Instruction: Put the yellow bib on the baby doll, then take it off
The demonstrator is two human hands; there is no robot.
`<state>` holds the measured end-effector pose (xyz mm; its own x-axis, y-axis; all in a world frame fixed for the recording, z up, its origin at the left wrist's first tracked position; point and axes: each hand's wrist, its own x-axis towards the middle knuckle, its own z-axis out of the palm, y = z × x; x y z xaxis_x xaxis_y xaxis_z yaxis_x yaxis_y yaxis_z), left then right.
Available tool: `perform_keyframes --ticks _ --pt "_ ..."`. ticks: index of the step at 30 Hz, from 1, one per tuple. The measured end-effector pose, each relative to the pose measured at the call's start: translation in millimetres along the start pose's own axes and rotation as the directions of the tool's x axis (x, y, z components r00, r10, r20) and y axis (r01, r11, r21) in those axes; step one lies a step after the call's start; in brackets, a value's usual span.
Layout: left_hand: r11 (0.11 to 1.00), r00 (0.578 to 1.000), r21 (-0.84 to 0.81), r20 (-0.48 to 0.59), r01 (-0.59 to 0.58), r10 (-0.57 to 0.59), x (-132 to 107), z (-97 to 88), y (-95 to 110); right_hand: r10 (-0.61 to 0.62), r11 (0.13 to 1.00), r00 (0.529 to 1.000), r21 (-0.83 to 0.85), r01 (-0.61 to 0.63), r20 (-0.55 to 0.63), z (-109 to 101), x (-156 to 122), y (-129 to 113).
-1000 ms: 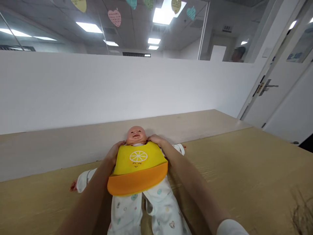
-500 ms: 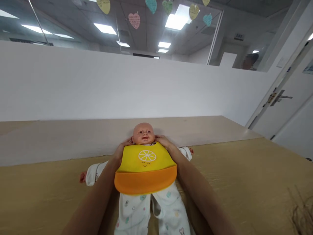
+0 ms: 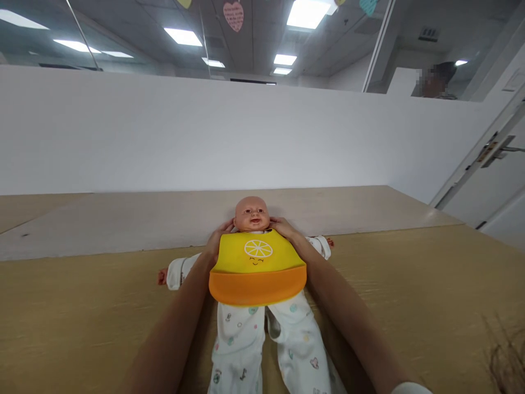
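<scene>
A baby doll [image 3: 251,212] lies on its back, arms spread, in white printed clothes. Over its chest lies a yellow bib [image 3: 258,260] with a lemon-slice print and an orange catch pocket. My left hand [image 3: 220,236] is at the left side of the doll's neck, closed on the bib's upper edge. On the other side, my right hand [image 3: 284,227] grips the bib's neck strap close to the doll's ear. The fingertips of both hands are partly hidden behind the neck, and so are the strap ends.
The doll rests on a wood-coloured table [image 3: 410,284]. Behind it runs a paler raised strip [image 3: 123,219] against a white wall [image 3: 229,131]. Glass panels stand above the wall, with a person [image 3: 438,79] beyond them. A door handle [image 3: 508,149] shows at right.
The camera view has shifted, so the doll and bib appear slightly higher and further right. Both hands stay at the doll's neck with little visible movement.
</scene>
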<state>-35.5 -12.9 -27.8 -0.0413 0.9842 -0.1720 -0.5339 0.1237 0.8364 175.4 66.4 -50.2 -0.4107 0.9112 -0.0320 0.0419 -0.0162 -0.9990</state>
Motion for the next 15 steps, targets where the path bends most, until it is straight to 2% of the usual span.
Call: perform_keyframes --ticks 4,8,15 --pt "0.999 0.999 0.018 -0.006 -0.046 0.046 -1.4 -1.4 -0.4 -0.012 0.999 1.0 0.042 0.01 0.029 -1.7 -1.1 1.3" --pt "0.995 0.995 0.032 0.018 -0.094 0.093 5.4 -9.8 -4.1 0.006 0.983 1.0 0.181 -0.011 0.027 4.3 -6.1 0.4" --pt "0.972 0.972 0.027 0.057 -0.231 0.23 6.2 -14.9 -1.0 -0.097 0.929 0.993 0.365 0.064 0.073 7.2 1.1 0.2"
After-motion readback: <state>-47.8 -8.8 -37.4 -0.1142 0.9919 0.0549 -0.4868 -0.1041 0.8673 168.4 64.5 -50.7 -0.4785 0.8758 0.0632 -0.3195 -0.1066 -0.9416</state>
